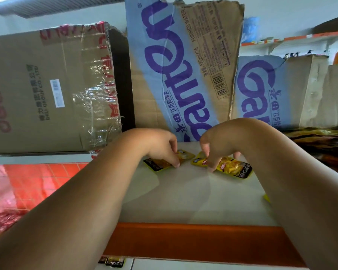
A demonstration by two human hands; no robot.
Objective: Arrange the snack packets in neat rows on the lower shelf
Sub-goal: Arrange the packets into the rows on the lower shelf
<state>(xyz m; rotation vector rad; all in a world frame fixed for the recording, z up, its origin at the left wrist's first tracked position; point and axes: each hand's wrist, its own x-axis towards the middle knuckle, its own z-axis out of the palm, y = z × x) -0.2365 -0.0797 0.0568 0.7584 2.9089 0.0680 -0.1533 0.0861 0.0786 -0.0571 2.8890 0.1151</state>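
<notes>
Shelf edge point(193, 240) nearest; left hand point(160, 147) grips packet point(157, 165), right hand point(219, 145) second packet point(234, 168).

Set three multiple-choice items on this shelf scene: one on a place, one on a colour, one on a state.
1. Where does the right packet lie?
A. on the white shelf
B. inside a cardboard box
C. on the red floor

2. What colour is the shelf's front edge?
A. blue
B. orange
C. green

3. What is the left hand doing?
A. hanging free
B. lifting a box flap
C. holding the left packet with curled fingers

Answers:
1 A: it lies on the shelf in the grip of the right hand.
2 B: the strip along the front is orange.
3 C: its fingertips curl down onto the packet.
</notes>
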